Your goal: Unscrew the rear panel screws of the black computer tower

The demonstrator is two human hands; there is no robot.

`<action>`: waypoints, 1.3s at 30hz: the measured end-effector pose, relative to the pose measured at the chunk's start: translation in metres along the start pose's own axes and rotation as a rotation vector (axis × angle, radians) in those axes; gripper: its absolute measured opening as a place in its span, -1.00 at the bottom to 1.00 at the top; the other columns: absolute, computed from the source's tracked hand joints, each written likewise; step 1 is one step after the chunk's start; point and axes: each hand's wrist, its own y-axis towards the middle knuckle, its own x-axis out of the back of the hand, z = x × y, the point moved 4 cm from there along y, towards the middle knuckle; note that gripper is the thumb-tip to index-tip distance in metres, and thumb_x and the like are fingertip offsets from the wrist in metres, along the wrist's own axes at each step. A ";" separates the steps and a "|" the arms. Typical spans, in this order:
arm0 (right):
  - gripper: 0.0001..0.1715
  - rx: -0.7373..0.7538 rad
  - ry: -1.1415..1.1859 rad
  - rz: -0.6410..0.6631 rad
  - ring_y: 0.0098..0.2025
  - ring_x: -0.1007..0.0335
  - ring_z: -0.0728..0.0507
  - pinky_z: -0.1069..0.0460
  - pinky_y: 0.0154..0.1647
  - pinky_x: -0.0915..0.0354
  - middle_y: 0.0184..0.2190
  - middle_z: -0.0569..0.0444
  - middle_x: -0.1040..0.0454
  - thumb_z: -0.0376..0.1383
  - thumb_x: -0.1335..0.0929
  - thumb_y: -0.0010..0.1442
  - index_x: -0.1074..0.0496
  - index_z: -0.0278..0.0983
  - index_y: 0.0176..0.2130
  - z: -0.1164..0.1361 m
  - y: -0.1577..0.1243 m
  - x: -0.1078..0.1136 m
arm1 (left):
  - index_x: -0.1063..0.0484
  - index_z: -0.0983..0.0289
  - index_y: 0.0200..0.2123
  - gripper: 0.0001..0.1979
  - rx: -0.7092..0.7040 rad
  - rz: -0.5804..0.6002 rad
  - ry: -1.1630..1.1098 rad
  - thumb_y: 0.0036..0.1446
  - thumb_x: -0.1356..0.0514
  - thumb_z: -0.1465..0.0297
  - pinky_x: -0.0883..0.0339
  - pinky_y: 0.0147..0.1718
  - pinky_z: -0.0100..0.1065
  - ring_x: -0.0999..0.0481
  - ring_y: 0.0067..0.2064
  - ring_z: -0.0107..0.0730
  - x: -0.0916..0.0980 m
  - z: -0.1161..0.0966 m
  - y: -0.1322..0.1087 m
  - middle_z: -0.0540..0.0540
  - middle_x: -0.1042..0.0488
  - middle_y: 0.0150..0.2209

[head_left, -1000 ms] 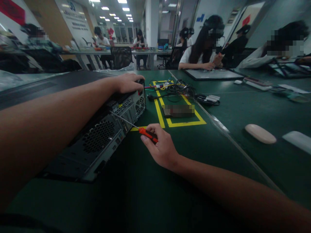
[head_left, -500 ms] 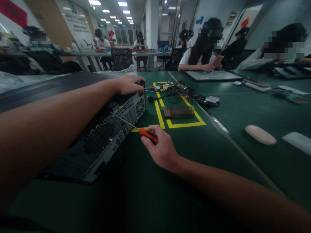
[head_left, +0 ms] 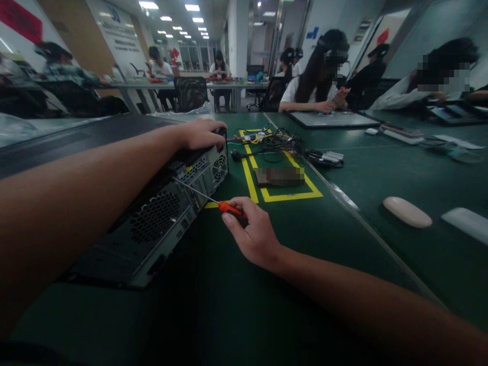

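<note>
A desktop computer case (head_left: 156, 216) lies on the table at the left, its rear panel with vents, ports and a small fan facing me. My left hand (head_left: 204, 133) grips the case's top edge near the far end, fingers bent over the rim. In my right hand (head_left: 254, 233) is a screwdriver (head_left: 227, 207) with an orange and black handle, the fingers closed round it. Its thin shaft reaches up and left to the upper part of the rear panel. Where the tip meets the panel is too dark to make out.
Beyond the case lies a tangle of cables (head_left: 282, 140). A dark, blurred block (head_left: 279, 176) sits inside yellow tape (head_left: 293, 196). To the right are a pale computer mouse (head_left: 407, 211) and a white object (head_left: 465, 223). A co-worker (head_left: 316, 86) sits across the table at a flat panel.
Both hands, the screwdriver and the case stay in nearly the same place. Only a very slight shift of the view shows.
</note>
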 end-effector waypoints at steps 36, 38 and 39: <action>-0.86 -0.017 0.001 -0.008 -0.14 -0.58 -0.20 -0.10 -0.02 -0.46 -0.09 0.02 -0.68 -0.15 -0.46 0.54 -0.53 -0.14 0.01 0.000 0.000 -0.001 | -0.34 0.13 0.71 0.04 -0.012 -0.002 -0.038 0.22 -0.12 -0.08 -0.23 0.62 0.07 -0.39 0.63 0.32 0.000 0.001 0.000 0.24 -0.51 0.60; -0.86 -0.017 -0.008 -0.011 -0.13 -0.58 -0.20 -0.10 -0.02 -0.47 -0.09 0.02 -0.69 -0.15 -0.46 0.54 -0.54 -0.13 0.01 0.001 0.000 0.000 | -0.32 0.07 0.72 0.04 -0.020 0.000 -0.046 0.21 -0.13 -0.08 -0.23 0.62 0.15 -0.38 0.63 0.38 -0.001 0.002 0.001 0.21 -0.52 0.59; -0.86 -0.014 -0.008 -0.014 -0.12 -0.58 -0.21 -0.10 -0.02 -0.48 -0.09 0.02 -0.69 -0.15 -0.47 0.53 -0.55 -0.14 0.01 0.001 0.000 0.000 | -0.31 0.06 0.72 0.04 -0.021 0.001 -0.047 0.20 -0.13 -0.07 -0.23 0.62 0.16 -0.37 0.63 0.40 -0.001 0.003 0.001 0.20 -0.52 0.59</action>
